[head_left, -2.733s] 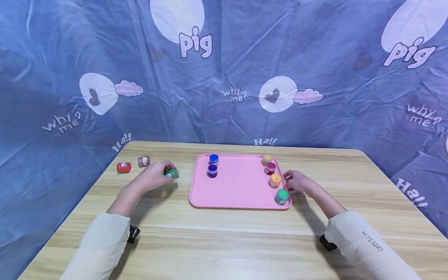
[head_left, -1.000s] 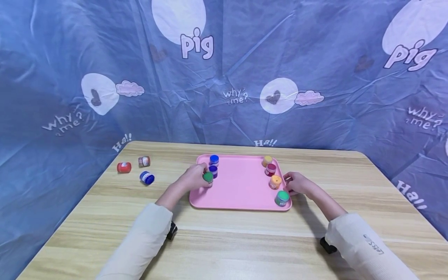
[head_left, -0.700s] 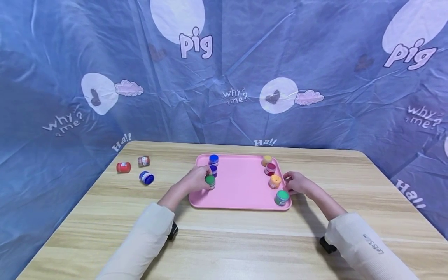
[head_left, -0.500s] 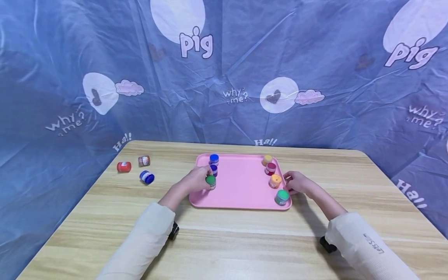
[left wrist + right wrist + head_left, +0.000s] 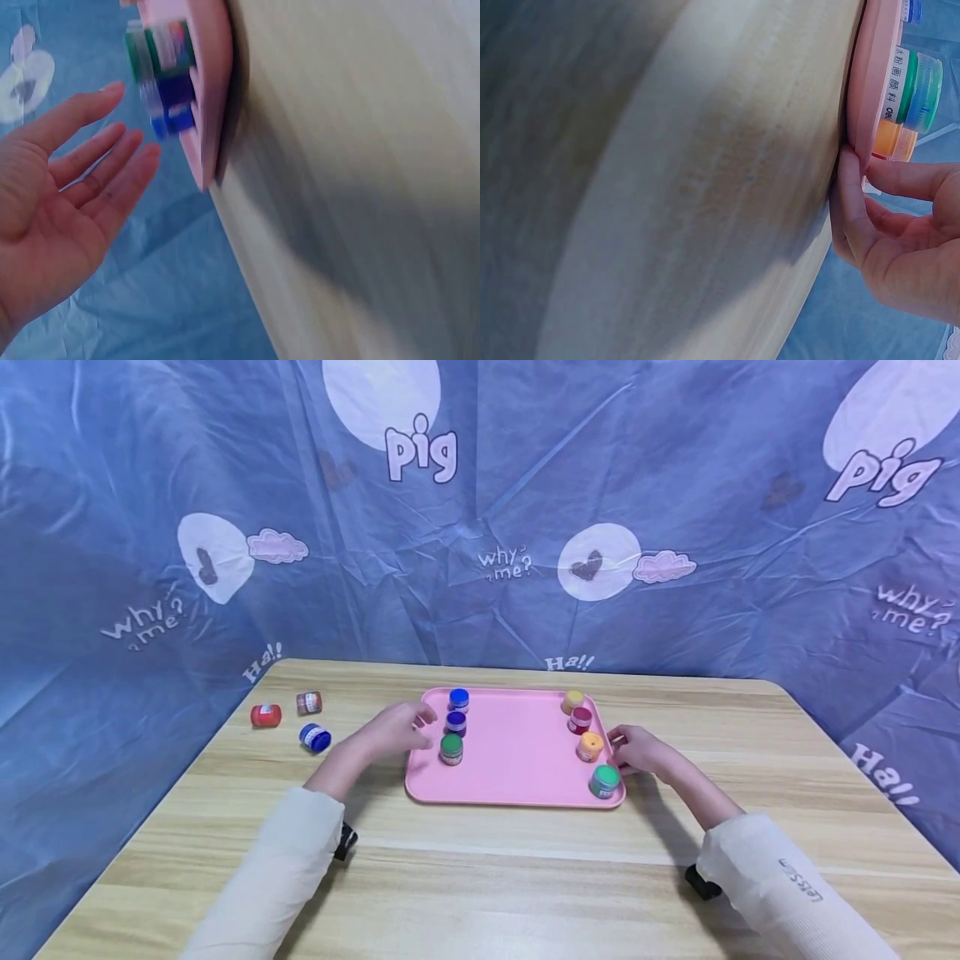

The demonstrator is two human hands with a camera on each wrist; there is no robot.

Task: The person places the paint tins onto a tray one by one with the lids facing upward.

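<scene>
Over the left edge of a pink tray (image 5: 517, 777), my left hand (image 5: 390, 731) hovers with fingers spread, holding nothing. A dark green paint jar (image 5: 452, 749) stands upright on the tray, just right of that hand. Behind it are a dark blue jar (image 5: 456, 723) and a bright blue jar (image 5: 459, 700). My right hand (image 5: 637, 750) pinches the tray's right rim between thumb and fingers, clearer in the right wrist view (image 5: 907, 232). Along that side stand a light green jar (image 5: 604, 782), an orange jar (image 5: 589, 746), a dark red jar (image 5: 580, 720) and a yellow jar (image 5: 572, 702).
On the wooden table (image 5: 480, 877), left of the tray, lie a red jar (image 5: 266, 716), a brownish jar (image 5: 309, 702) and a blue jar (image 5: 315, 737) on their sides. A blue printed cloth (image 5: 480, 510) hangs behind the table.
My left hand carried the dark green jar from the table onto the tray, set it in front of the dark blue jar, let go and drew back left. The right hand stayed at the rim.
</scene>
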